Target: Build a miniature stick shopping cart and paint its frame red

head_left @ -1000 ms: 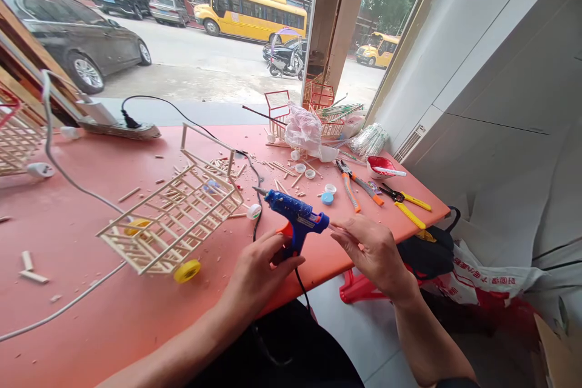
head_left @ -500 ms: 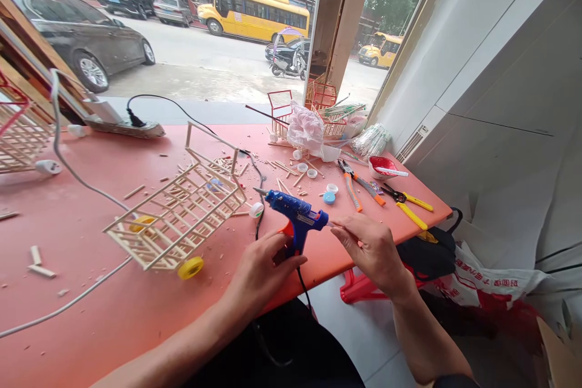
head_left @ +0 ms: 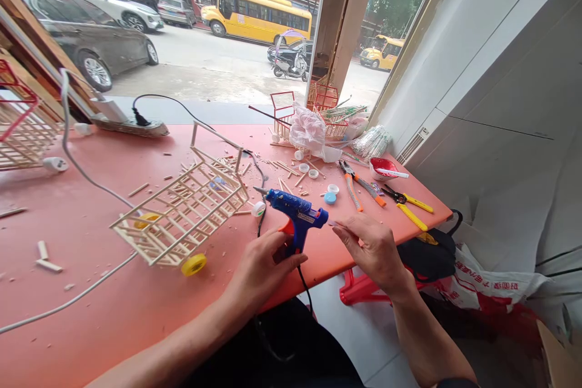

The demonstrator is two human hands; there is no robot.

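Observation:
My left hand [head_left: 268, 260] is wrapped round the handle of a blue glue gun [head_left: 297, 212], whose nozzle points left and slightly up over the table. At the gun's rear end, my right hand [head_left: 373, 248] pinches a thin, translucent glue stick [head_left: 333, 224] between thumb and fingers. The stick's far end is close to the gun's back opening; whether it is inside I cannot make out. To the left of the gun stands a small cart of wooden sticks [head_left: 182, 218], with a raised handle and a yellow wheel [head_left: 193, 265] at its near corner.
On the pink table [head_left: 113, 315] lie pliers with orange grips [head_left: 350, 188], yellow-handled cutters [head_left: 409, 206], bottle caps [head_left: 330, 197] and stick offcuts [head_left: 49, 265]. A grey cable [head_left: 86, 297] crosses the left side. Behind are a plastic bag [head_left: 307, 124] and a power strip [head_left: 131, 127].
The view has shifted slightly, so the cart and table items appear a little further right. Both hands keep their grips on the glue gun and the glue stick.

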